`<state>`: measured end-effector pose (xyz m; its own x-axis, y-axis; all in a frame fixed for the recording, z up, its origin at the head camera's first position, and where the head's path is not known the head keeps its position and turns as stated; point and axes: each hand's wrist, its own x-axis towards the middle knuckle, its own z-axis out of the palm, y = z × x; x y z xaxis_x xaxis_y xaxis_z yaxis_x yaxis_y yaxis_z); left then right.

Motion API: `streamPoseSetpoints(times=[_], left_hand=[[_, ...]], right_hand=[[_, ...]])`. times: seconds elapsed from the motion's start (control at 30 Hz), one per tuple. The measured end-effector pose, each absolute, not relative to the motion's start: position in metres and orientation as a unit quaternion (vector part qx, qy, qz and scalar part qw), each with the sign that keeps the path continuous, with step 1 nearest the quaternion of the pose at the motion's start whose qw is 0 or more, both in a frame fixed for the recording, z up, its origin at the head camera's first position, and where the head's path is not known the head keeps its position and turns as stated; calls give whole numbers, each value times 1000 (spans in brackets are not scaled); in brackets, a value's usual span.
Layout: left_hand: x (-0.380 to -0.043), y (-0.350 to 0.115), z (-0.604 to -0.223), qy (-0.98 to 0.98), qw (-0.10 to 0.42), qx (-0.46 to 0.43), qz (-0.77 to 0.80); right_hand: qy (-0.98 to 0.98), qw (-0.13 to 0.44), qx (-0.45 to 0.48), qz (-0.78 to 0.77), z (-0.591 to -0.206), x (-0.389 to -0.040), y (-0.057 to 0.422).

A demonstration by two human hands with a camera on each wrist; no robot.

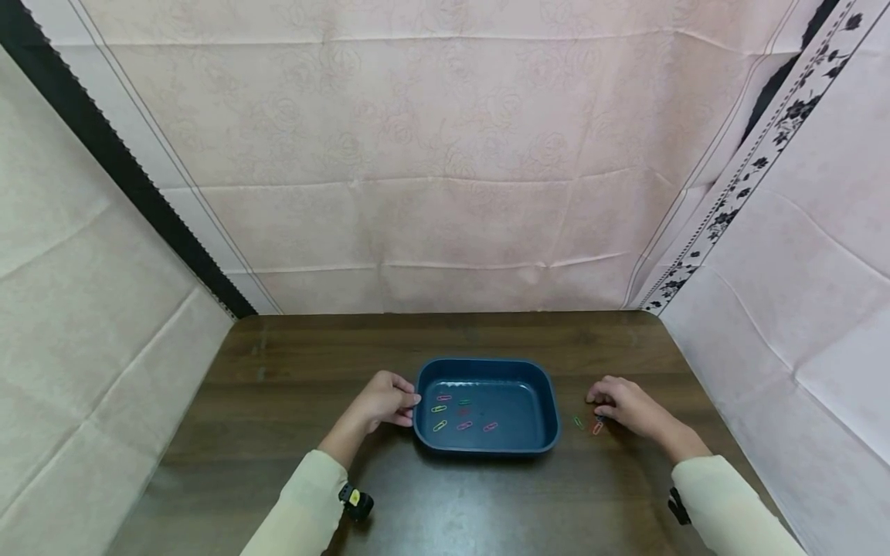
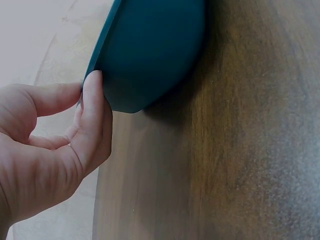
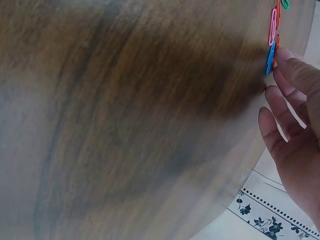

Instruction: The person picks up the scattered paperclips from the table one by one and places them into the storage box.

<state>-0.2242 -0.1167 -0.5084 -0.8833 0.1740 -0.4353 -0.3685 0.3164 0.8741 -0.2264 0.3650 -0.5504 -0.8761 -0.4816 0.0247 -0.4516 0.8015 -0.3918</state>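
My left hand (image 1: pixel 393 399) pinches the left rim of a dark blue rectangular tray (image 1: pixel 552 432) between thumb and fingers; the left wrist view shows this grip on the tray's edge (image 2: pixel 105 35). Several coloured paper clips, among them a yellow paper clip (image 1: pixel 439 425), lie spread on the tray's floor, mostly toward its left. Right of the tray, my right hand (image 1: pixel 629 405) is low over the table with bent fingers. Its thumb and index fingertips are right at a blue paper clip (image 3: pixel 270 58) and an orange-red one. Whether they touch is hard to tell.
On the brown wooden table (image 1: pixel 313 347), a green paper clip (image 1: pixel 579 422) lies between the tray and my right hand, near a pink paper clip (image 3: pixel 272 27). Pale cloth (image 1: pixel 452 154) hangs behind the table and along both sides.
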Motion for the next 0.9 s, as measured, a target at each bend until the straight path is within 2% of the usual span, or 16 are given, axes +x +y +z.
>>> streamPoseSetpoints(times=[0.9], left_hand=[[-224,-118,-509,776,234,-65,583]], right_hand=[[950,61,-234,-198,-549,-227,360]])
